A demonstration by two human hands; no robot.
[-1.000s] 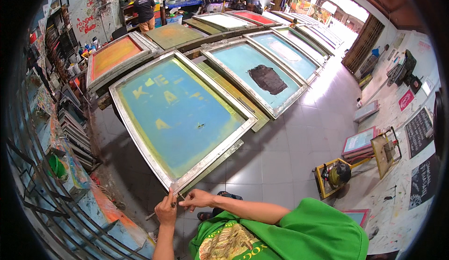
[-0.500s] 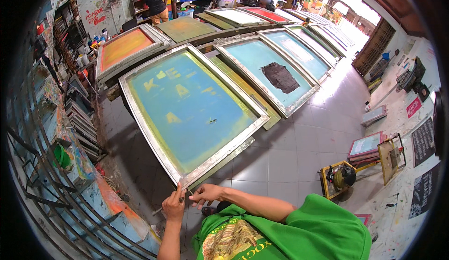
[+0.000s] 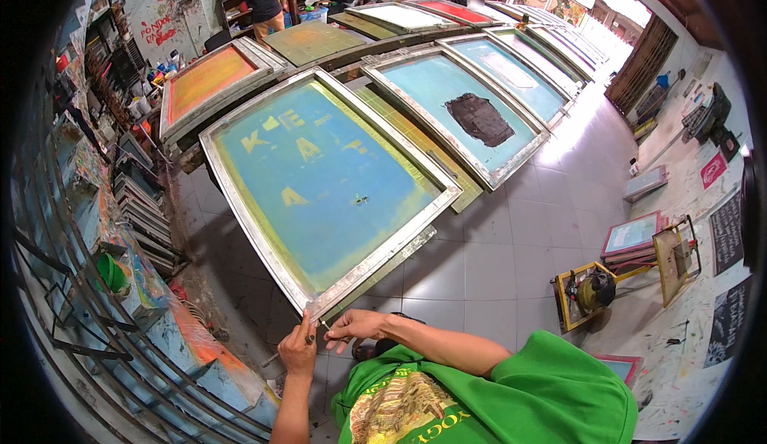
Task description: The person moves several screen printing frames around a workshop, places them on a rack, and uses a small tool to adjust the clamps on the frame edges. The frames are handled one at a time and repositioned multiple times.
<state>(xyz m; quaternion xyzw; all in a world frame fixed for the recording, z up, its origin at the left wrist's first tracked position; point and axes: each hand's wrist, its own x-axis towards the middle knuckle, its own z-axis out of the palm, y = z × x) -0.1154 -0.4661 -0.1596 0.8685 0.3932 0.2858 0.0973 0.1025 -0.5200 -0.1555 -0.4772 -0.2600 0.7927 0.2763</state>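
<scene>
A large screen-printing frame (image 3: 383, 264) with blue-green mesh and pale lettering lies before me on the long rack. At its near corner my left hand (image 3: 297, 350) is closed, its index finger stretched up against the frame's edge. A thin grey rod (image 3: 271, 360) sticks out on the left side of that hand; whether the fingers hold it is hard to see. My right hand (image 3: 355, 328), just right of the same corner, pinches a short, thin, pale rod (image 3: 324, 325) against the corner's underside. The rod's far end is hidden.
More screen frames line the rack, one with a dark ink patch (image 3: 481, 120). Metal bars (image 3: 88, 308) run close on my left. A yellow-framed machine (image 3: 586, 294) stands on the tiled floor (image 3: 479, 260) to the right. Another person (image 3: 266, 3) stands at the back.
The view has shifted slightly. Both hands stay at the frame's near corner, with the right hand's fingers a little changed in pose around the thin rod.
</scene>
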